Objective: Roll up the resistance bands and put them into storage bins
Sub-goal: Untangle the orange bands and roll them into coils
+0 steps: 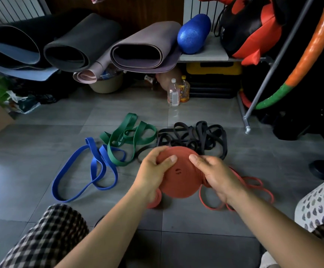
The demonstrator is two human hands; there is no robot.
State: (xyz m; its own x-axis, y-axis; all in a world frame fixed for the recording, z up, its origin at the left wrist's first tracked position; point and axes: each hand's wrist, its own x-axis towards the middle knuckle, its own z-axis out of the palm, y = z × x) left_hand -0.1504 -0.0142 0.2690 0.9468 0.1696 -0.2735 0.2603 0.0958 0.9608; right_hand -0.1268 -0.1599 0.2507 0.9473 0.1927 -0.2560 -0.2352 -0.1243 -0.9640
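The grey tiled floor (pixel 41 144) is carrying the gear. Just above it, the left hand (pixel 155 169) and right hand (pixel 215 175) are gripping a wound red band roll (pixel 178 180) between them, fingers curled round its rim, while thin red loops (pixel 267 190) are trailing under the right wrist. Beyond, the blue band (pixel 91 171), green band (pixel 130 136) and tangled black bands (pixel 196 136) are lying unrolled.

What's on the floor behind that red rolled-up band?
A tangled pile of black rubber bands lies behind the red rolled rubber band; the roll hides its near edge.
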